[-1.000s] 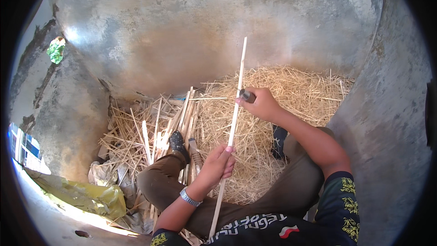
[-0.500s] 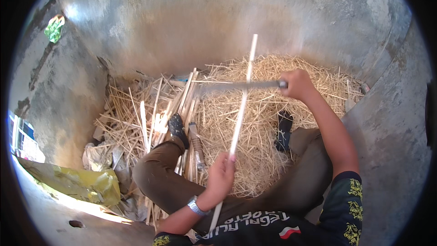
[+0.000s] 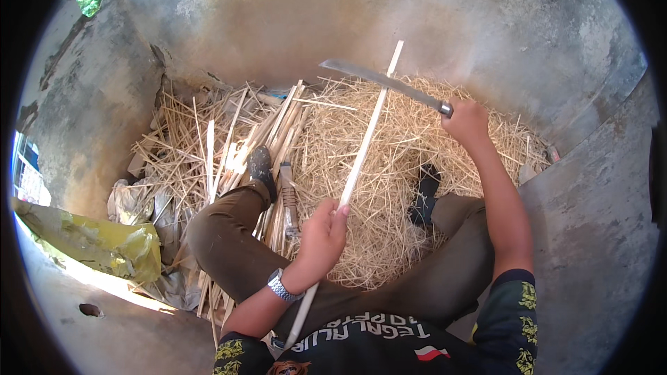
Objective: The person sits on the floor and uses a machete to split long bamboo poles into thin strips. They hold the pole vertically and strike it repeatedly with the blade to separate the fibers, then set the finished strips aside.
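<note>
Below the center of the frame, what does the left grip (image 3: 323, 232) hold?

It is closed around a long, pale strip (image 3: 368, 135), with my thumb against it.

State the position of the strip.

It runs diagonally. Its upper end stands at the upper center of the frame, in front of the gray wall (image 3: 292, 21). Its lower end lies at the bottom, left of center, over my dark shirt (image 3: 375, 347).

State the condition of the right grip (image 3: 465, 121).

It sits right of center, in the upper half, closed around the handle of a long knife (image 3: 417, 92). My fingers hide most of the handle. The blade points to the upper left and crosses the strip just below its upper end. Whether the two touch, I cannot tell.

List the surroundings.

Center: a heap of straw-like strands (image 3: 368, 250) between my legs. Left of the heap: loose sticks (image 3: 281, 125) around my left shoe (image 3: 260, 170). Just right of that shoe: a second tool (image 3: 288, 194) with a ribbed handle. Lower left: a crumpled yellow sheet (image 3: 125, 250). On my left wrist: a metal-banded watch (image 3: 281, 286).
</note>
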Tool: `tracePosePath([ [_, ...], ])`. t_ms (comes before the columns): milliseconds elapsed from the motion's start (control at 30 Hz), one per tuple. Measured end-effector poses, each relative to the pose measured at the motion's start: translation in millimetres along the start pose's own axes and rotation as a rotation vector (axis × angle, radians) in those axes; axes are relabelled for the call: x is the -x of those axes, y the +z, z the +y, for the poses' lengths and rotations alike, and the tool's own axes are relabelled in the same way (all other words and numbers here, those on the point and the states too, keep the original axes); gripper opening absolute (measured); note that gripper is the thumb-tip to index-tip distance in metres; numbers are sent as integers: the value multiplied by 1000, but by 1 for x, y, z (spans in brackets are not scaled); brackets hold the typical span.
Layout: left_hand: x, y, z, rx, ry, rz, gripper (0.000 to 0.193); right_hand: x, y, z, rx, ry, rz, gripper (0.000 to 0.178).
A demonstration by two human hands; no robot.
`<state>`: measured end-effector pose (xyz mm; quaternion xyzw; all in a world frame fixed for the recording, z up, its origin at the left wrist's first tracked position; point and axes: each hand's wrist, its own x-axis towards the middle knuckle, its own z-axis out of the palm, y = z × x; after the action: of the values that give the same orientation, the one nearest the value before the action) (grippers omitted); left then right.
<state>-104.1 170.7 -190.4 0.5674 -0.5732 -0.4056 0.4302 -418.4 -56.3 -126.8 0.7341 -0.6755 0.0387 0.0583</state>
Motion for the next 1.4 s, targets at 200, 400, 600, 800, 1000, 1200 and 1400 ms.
tracePosePath([
  [200,-3,-6,-2,41,-59,8,20,13,9,-9,28,-630,509,18],
  [400,-5,4,-18,357,-223,-24,20,-7,36,-9,47,18,31,23],
  [600,1,15,-15,358,-165,-27,17,-3,47,18,76,-257,25,13],
  [800,1,16,-14,357,-204,-89,17,3,17,10,85,134,32,16],
  [1000,1,13,-13,415,-265,-98,21,3,45,16,-153,201,-28,19],
  [1200,5,9,22,484,-257,-182,24,10,44,32,6,184,-142,21],
  [1400,-6,3,18,481,-277,-166,29,23,40,1,-85,402,-240,27],
])
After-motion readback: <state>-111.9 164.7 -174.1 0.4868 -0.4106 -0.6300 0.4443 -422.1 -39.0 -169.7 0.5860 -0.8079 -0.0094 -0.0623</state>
